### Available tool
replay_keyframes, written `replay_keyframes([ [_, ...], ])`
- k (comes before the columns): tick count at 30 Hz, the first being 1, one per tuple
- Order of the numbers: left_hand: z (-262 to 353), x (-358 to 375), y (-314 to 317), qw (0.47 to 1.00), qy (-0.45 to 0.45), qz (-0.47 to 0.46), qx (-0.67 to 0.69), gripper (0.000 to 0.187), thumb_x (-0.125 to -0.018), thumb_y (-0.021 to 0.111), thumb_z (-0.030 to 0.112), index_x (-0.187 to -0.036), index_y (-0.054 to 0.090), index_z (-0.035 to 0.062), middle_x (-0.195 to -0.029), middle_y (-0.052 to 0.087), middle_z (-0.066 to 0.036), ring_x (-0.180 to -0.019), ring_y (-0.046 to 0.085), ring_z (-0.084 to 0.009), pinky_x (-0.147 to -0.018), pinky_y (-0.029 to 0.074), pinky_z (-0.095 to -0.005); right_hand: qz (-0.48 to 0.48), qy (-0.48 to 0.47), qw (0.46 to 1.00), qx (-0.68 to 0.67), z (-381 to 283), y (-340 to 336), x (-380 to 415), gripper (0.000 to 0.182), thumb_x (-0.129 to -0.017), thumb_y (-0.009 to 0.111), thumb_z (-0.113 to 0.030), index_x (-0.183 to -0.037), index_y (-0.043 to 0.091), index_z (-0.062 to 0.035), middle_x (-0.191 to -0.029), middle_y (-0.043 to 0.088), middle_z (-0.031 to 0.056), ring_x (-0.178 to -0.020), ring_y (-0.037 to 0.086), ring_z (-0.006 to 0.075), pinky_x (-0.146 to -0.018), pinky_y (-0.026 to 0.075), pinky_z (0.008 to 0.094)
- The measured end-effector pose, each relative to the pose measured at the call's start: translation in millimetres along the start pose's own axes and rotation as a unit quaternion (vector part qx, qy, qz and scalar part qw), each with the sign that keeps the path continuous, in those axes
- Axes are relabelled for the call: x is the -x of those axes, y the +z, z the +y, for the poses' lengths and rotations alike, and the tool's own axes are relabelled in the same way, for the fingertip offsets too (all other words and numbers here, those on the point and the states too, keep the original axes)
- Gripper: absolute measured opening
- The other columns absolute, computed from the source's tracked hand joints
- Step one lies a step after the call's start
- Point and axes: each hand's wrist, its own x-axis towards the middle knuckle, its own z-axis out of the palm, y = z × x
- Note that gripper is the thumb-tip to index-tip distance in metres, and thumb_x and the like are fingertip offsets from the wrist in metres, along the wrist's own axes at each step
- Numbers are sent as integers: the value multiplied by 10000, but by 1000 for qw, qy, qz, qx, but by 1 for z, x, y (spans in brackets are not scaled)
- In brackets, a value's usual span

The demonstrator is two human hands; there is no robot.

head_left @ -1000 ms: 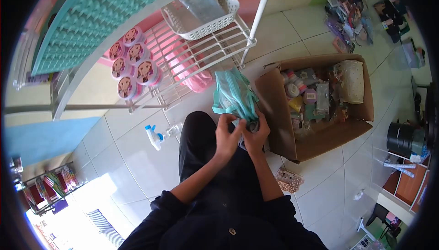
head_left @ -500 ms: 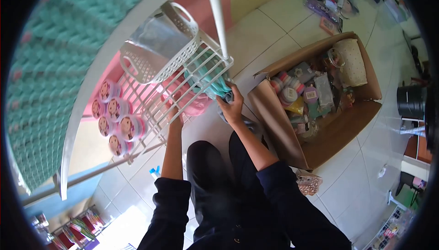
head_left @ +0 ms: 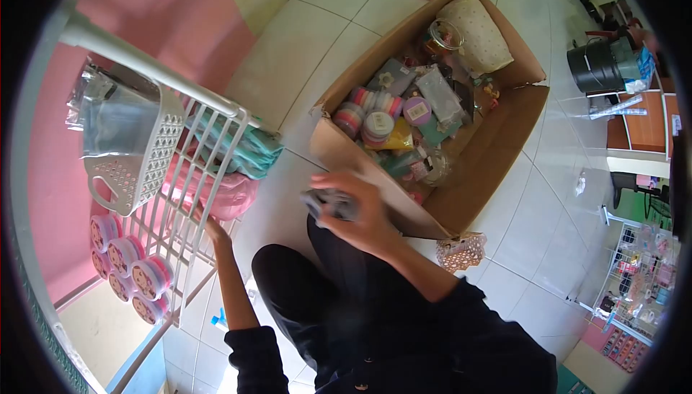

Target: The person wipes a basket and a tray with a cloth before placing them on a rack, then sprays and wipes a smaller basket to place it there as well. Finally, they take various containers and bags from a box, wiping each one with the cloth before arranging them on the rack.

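My right hand (head_left: pixel 360 214) is closed around a crumpled dark grey bundle (head_left: pixel 333 204), above my knee and beside the cardboard box. The hand is somewhat blurred, and I cannot make out the bundle's exact kind. At the white wire shelf (head_left: pixel 194 178), my left hand (head_left: pixel 207 227) reaches up from below with fingers stretched, against the underside of a pink plastic bundle (head_left: pixel 229 196). Shelf wires hide part of those fingers. A teal plastic bundle (head_left: pixel 252 150) lies just beyond the pink one on the shelf.
A white perforated basket (head_left: pixel 160 152) with clear packets and several round pink-and-white tubs (head_left: pixel 150 276) stand on the shelf. The open cardboard box (head_left: pixel 497 178) holds tubs, a jar and packets. A woven pinkish basket (head_left: pixel 461 251) sits beside it on the tiled floor.
My right hand has come away from the shelf and the teal bundle, carrying the grey bundle toward the box. My left hand stays by the pink bundle. The view has turned right.
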Motion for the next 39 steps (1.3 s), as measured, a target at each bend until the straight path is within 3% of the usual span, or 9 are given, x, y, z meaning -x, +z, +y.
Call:
replay_keyframes([
  [7, 2, 58, -14, 995, -26, 86, -35, 737, -797, 297, 610, -1331, 149, 124, -1372, 189, -114, -1218, 268, -324, -958, 207, -507, 324, 19, 889, 323, 31, -209, -66, 306, -562, 607, -62, -865, 599, -25, -838, 606, 91, -807, 558, 159, -752, 419, 266],
  [11, 30, 107, -18, 981, 89, 115, -129, 637, -820, 491, 400, -1290, 222, 64, -1279, 298, -138, -1157, 344, -320, -936, 269, -490, 500, 163, 814, 245, 170, -365, -114, 492, -521, 690, -162, -989, 571, -64, -924, 584, 116, -855, 555, 203, -770, 423, 316],
  [13, 36, 130, -22, 981, 104, 112, -121, 625, -812, 532, 332, -1289, 229, 68, -1275, 322, -150, -1154, 356, -318, -916, 298, -491, 549, 304, 765, -148, 188, -393, -130, 575, -526, 723, -135, -1055, 524, -34, -991, 556, 130, -885, 549, 252, -767, 432, 386],
  [20, 50, 162, -27, 961, 77, 71, -257, 640, -783, 548, 368, -1283, 257, 93, -1263, 367, -144, -1141, 387, -312, -918, 295, -509, 695, 265, 663, -85, 191, -356, -150, 487, -527, 731, -33, -955, 523, 71, -938, 558, 135, -755, 564, 247, -644, 483, 369],
  [27, 66, 172, 3, 973, 77, 27, -215, 614, -791, 535, 327, -1284, 261, 85, -1263, 367, -140, -1148, 378, -302, -919, 297, -491, 608, -68, 789, -64, 111, -337, -111, 191, -605, 683, 5, -758, 569, 4, -779, 566, 60, -646, 534, 157, -588, 465, 288],
  [33, 116, 190, 55, 990, 38, -78, -110, 665, -777, 530, 367, -1291, 238, 62, -1271, 352, -156, -1163, 355, -288, -921, 292, -453, 450, -86, 889, -5, -26, -297, -17, 247, -676, 665, -45, -880, 526, -61, -834, 546, 52, -745, 525, 154, -620, 447, 269],
  [35, 138, 192, 64, 966, -56, -253, 10, 815, -727, 525, 519, -1314, 193, 62, -1302, 312, -145, -1185, 329, -290, -931, 283, -452, 492, -102, 863, -60, -58, -246, 15, 245, -657, 674, -65, -869, 550, -73, -853, 566, 69, -752, 545, 196, -633, 450, 273],
  [37, 149, 201, 68, 925, -127, -326, 149, 883, -698, 500, 584, -1325, 162, 62, -1317, 288, -137, -1200, 309, -291, -939, 277, -446, 87, -190, 962, 173, -78, -217, 22, 258, -627, 671, -61, -869, 584, -82, -888, 580, 90, -783, 560, 237, -658, 455, 286],
  [39, 172, 215, 71, 800, -216, -440, 346, 1027, -633, 591, 587, -1346, 75, 58, -1345, 231, -131, -1240, 247, -269, -968, 248, -413, -102, -121, 986, 45, -87, -177, 22, 243, -625, 644, -26, -858, 602, -80, -889, 585, 97, -775, 568, 217, -672, 450, 277],
])
